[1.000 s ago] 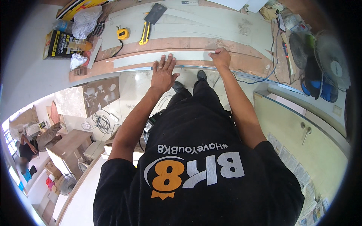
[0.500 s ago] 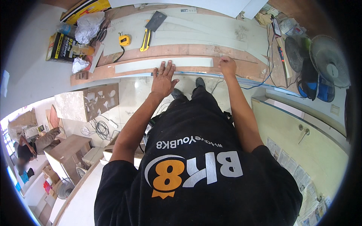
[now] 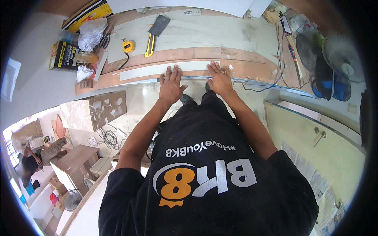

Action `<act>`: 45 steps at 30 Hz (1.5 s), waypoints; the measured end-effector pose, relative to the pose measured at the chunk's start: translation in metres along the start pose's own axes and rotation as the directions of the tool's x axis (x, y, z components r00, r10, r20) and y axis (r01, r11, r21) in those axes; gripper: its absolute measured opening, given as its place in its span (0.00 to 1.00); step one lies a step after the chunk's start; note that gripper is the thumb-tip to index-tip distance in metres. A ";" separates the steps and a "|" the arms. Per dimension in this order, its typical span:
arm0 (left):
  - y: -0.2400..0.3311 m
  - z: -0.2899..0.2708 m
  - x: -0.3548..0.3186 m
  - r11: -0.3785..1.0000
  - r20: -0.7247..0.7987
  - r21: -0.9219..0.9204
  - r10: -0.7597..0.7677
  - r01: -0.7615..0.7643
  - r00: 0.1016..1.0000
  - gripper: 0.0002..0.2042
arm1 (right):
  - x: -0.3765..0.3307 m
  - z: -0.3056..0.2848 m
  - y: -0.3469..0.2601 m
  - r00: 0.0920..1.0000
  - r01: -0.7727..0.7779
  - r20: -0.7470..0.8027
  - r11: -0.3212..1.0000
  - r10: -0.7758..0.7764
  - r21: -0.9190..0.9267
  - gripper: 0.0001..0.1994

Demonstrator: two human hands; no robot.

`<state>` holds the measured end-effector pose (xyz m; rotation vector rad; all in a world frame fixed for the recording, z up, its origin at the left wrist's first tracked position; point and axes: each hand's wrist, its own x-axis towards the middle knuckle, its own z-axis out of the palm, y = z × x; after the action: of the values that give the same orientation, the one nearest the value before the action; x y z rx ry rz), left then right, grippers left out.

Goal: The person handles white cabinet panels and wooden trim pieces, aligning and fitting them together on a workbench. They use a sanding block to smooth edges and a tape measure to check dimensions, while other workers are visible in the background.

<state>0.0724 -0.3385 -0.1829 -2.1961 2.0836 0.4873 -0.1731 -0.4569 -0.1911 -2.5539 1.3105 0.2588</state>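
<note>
Left hand (image 3: pixel 171 85): palm down, fingers a little spread, thumb out to the right; its fingertips lie on the strip, gripping nothing.
Right hand (image 3: pixel 220 80): also flat, its fingers closer together and thumb apart, fingertips at the strip's right end; it pinches nothing.
White strip (image 3: pixel 195 68): long and narrow, lying flat along the near edge of the counter (image 3: pixel 248 67), under both sets of fingertips and running well out to the left.
Strip's weight: probably light, easily shifted by one hand.
Strip's stiffness: looks like thin sheet, likely springy along its length and apt to bow or snap if lifted from one end only.
Strip's face: seems smooth, so it may slide under light pressure; whether it is tacky cannot be told.
Strip's edges: best held by both long edges, hands well apart; the corners look easiest to chip.
Yellow knife (image 3: pixel 149 45): beyond the strip, its far end by a dark flat block (image 3: pixel 160 25).
Tape measure (image 3: pixel 128 45): left of the knife.
Pale sheets (image 3: pixel 220 29): spread behind.
</note>
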 end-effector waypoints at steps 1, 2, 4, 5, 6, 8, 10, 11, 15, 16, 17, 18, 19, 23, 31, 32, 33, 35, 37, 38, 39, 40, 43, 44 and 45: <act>0.001 -0.001 0.000 1.000 -0.007 -0.004 0.010 -0.010 1.000 0.42 | 0.001 -0.003 -0.001 1.000 -0.008 0.023 1.000 0.008 0.011 0.38; 0.002 -0.002 0.000 1.000 0.003 -0.007 0.009 -0.009 1.000 0.42 | 0.002 -0.005 -0.003 0.997 -0.016 0.075 0.999 0.014 0.027 0.38; 0.002 -0.004 -0.001 1.000 0.022 0.008 0.010 -0.010 1.000 0.44 | 0.003 -0.009 -0.006 0.996 -0.023 0.083 1.000 0.023 -0.006 0.39; 0.002 -0.005 -0.002 1.000 0.024 0.026 0.015 -0.015 1.000 0.44 | 0.003 -0.011 -0.008 0.993 -0.037 0.113 0.999 0.040 -0.031 0.39; 0.001 -0.005 -0.002 0.999 0.031 0.044 0.023 -0.025 0.999 0.44 | 0.005 -0.013 -0.009 0.991 -0.032 0.127 0.999 0.037 -0.042 0.39; -0.001 -0.005 -0.003 0.998 0.039 0.045 0.045 -0.047 0.998 0.45 | 0.006 -0.015 -0.009 0.990 -0.024 0.136 0.999 0.028 -0.028 0.40; -0.002 -0.004 -0.003 0.997 0.023 0.051 0.053 -0.054 0.998 0.46 | 0.008 -0.015 -0.008 0.990 -0.017 0.140 0.999 0.022 -0.032 0.40; -0.003 -0.003 -0.004 0.997 0.030 0.053 0.051 -0.052 0.998 0.46 | 0.008 -0.014 -0.007 0.992 -0.015 0.122 1.000 0.016 -0.011 0.39; -0.003 0.002 -0.006 0.999 -0.017 -0.001 0.051 -0.051 0.999 0.46 | 0.008 -0.013 -0.006 0.993 -0.008 0.115 1.000 0.005 0.026 0.39; -0.004 0.002 -0.006 0.999 -0.036 -0.006 0.050 -0.050 0.998 0.43 | 0.008 -0.013 -0.005 0.994 -0.007 0.111 0.999 0.003 0.041 0.39; -0.006 0.003 -0.007 0.998 -0.042 -0.009 0.062 -0.062 0.997 0.42 | 0.007 -0.012 -0.006 0.994 -0.018 0.112 0.999 0.012 0.050 0.39; -0.009 0.003 -0.006 0.997 -0.039 -0.011 0.072 -0.073 0.997 0.40 | 0.007 -0.012 -0.006 0.996 -0.017 0.090 0.998 0.011 0.064 0.39; -0.012 0.003 -0.004 0.996 -0.045 -0.013 0.084 -0.085 0.995 0.39 | 0.007 -0.012 -0.006 0.996 -0.019 0.090 0.997 0.012 0.075 0.40; -0.029 -0.004 0.008 0.984 -0.162 -0.050 0.158 -0.168 0.974 0.26 | 0.007 -0.011 -0.006 0.993 -0.037 0.115 0.997 0.029 0.067 0.40; -0.026 -0.014 0.029 0.965 -0.260 -0.123 0.195 -0.233 0.946 0.22 | 0.005 -0.007 -0.005 0.995 -0.044 0.097 0.993 0.034 0.105 0.41; -0.025 -0.013 0.029 0.961 -0.269 -0.136 0.200 -0.243 0.942 0.22 | 0.004 -0.007 -0.005 0.994 -0.044 0.100 0.993 0.033 0.108 0.41; -0.026 -0.013 0.030 0.966 -0.277 -0.136 0.175 -0.218 0.945 0.22 | 0.003 -0.007 -0.005 0.995 -0.040 0.092 0.992 0.029 0.118 0.41; -0.035 -0.014 0.032 0.977 -0.292 -0.128 0.129 -0.172 0.948 0.23 | 0.003 -0.007 -0.005 0.994 -0.047 0.103 0.993 0.036 0.112 0.41; -0.050 -0.016 0.040 0.981 -0.258 -0.180 0.023 -0.072 0.966 0.24 | 0.003 -0.008 -0.005 0.994 -0.049 0.101 0.993 0.038 0.109 0.41; -0.060 -0.018 0.043 0.979 -0.221 -0.202 -0.030 -0.016 0.975 0.25 | 0.003 -0.008 -0.006 0.994 -0.048 0.100 0.993 0.037 0.107 0.41; -0.068 -0.020 0.046 0.982 -0.227 -0.188 -0.055 0.011 0.972 0.27 | 0.003 -0.008 -0.006 0.993 -0.056 0.112 0.994 0.045 0.098 0.41; -0.076 -0.021 0.048 0.983 -0.231 -0.179 -0.076 0.034 0.970 0.29 | 0.003 -0.007 -0.006 0.996 -0.031 0.087 0.993 0.021 0.115 0.41; -0.091 -0.025 0.053 0.989 -0.170 -0.143 -0.001 -0.023 0.985 0.39 | 0.000 -0.003 -0.001 0.998 -0.019 0.062 0.992 0.011 0.122 0.39; -0.091 -0.026 0.055 0.994 -0.101 -0.111 0.010 -0.022 0.995 0.40 | -0.001 0.000 0.000 0.998 -0.017 0.055 0.992 0.010 0.128 0.38; -0.095 -0.028 0.058 0.988 -0.056 -0.151 0.031 -0.039 0.998 0.37 | -0.003 0.002 0.003 1.000 0.006 0.023 0.990 -0.009 0.143 0.37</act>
<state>0.1721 -0.3947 -0.1875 -2.2811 2.1841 0.6167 -0.1772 -0.4557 -0.1923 -2.4289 1.2628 0.1853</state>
